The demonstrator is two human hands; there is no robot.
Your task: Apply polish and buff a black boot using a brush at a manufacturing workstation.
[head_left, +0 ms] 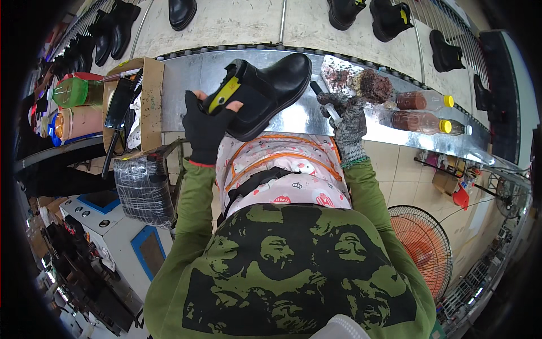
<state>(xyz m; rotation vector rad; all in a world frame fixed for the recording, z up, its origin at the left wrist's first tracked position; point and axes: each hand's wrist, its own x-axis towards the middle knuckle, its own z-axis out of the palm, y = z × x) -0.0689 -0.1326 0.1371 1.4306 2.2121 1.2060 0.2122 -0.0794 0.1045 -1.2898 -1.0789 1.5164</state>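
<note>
A black leather ankle boot (280,85) with a yellow patch at its opening is tilted over the metal ledge, toe pointing away to the right. My left hand (208,125), in a black glove with bare fingertips, is closed on the boot's shaft, thumb on the yellow patch. To the right of the boot, my right hand (348,123) wears a grey knit glove. It is closed around a slim tool (315,87) with a dark end and a pale part; its exact kind is unclear. A brown, crumbly-looking sponge or block (374,86) lies just beyond that hand on a stained sheet (337,72).
Bottles of brownish liquid (415,121) with yellow caps lie on the metal ledge (186,73) at right. A cardboard box (151,107) of tools stands at left. Beyond, black boots (389,20) sit on a pale conveyor (237,25). A fan (420,248) stands below right.
</note>
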